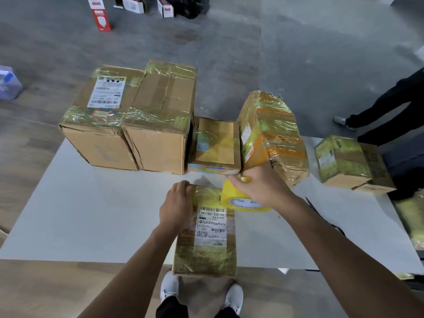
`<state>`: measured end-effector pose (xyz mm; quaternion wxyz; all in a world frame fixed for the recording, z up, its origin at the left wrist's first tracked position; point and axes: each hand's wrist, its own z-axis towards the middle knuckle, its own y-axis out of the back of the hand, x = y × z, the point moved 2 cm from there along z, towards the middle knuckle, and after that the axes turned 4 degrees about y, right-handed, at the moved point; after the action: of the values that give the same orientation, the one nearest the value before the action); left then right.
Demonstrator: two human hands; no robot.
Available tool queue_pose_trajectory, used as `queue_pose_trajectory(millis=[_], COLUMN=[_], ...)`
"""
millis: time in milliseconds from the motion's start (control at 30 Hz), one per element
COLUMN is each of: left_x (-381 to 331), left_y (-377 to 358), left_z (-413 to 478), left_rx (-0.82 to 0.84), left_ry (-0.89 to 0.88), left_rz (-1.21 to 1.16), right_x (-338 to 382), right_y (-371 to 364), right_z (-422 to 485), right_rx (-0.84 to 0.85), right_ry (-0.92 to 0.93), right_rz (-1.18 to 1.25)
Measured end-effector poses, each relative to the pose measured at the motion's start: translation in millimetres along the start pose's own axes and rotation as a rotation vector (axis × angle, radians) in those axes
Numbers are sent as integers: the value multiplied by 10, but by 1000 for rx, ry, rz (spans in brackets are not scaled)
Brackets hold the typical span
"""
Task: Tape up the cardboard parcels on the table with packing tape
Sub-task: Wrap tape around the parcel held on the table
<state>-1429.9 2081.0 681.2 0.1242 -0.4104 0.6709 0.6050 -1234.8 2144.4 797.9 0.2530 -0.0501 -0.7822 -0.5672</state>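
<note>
A small cardboard parcel (207,244) with a white shipping label lies at the near edge of the white table (91,207), overhanging it, with yellowish tape across both ends. My left hand (176,206) presses flat on its far left corner. My right hand (259,188) grips a yellow roll of packing tape (241,200) held against the parcel's far right end.
Two large taped boxes (128,120) stand at the back left, a small flat box (215,145) in the middle, an orange-taped stack (273,134) to the right, and another parcel (348,161) at the far right. A person's dark legs (390,106) stand beyond the right edge.
</note>
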Motion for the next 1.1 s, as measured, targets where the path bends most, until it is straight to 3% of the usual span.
queue_pose_trajectory(millis=[67, 133, 233, 367, 500, 667, 1100], left_x=[-60, -183, -329, -274, -273, -295, -333], left_y=[8, -21, -141, -183, -179, -199, -190], left_z=[-13, -68, -235, -268, -256, -278, -277], left_rx=[-49, -82, 40, 132, 161, 144, 169], left_ry=[-27, -209, -443, -433, -469, -481, -458], left_rz=[131, 260, 329, 413, 527, 618, 691], right_x=[27, 100, 79, -12, -10, -172, -509], right_y=[-5, 8, 47, 84, 49, 29, -304], right_z=[7, 17, -6, -47, -7, -27, 73], right_rx=[-14, -15, 14, 42, 15, 57, 131], right_ry=[25, 52, 77, 54, 5, 0, -84], right_rz=[-51, -74, -83, 19, -59, -350, -435])
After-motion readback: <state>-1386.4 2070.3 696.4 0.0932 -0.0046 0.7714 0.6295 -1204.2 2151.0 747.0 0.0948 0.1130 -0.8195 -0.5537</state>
